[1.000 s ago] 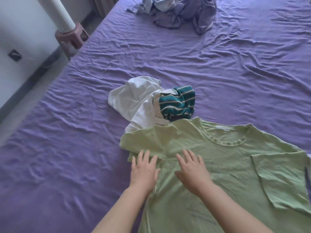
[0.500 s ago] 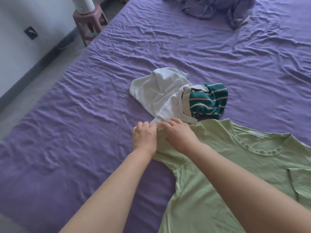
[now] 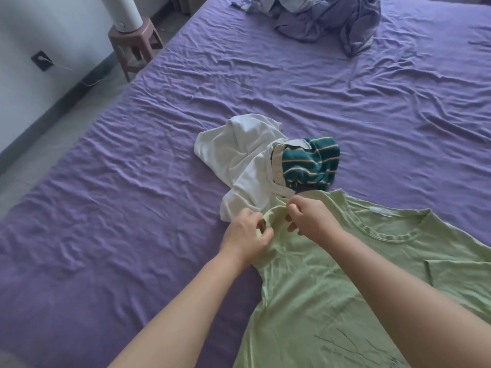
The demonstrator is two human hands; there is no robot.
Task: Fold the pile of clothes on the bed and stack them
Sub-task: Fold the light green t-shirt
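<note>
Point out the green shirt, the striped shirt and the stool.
green shirt (image 3: 332,282), head view, chest panel
striped shirt (image 3: 310,160), head view, crumpled middle
stool (image 3: 138,41), head view, seat edge

The T-shirt (image 3: 345,274) under my hands is pale green with thin dark line marks near its lower front. Just beyond it lies a white shirt (image 3: 239,160) and a teal piece with cream stripes (image 3: 310,162). The bed (image 3: 132,208) sheet is purple; the far pile (image 3: 326,19) is grey-blue.
</note>
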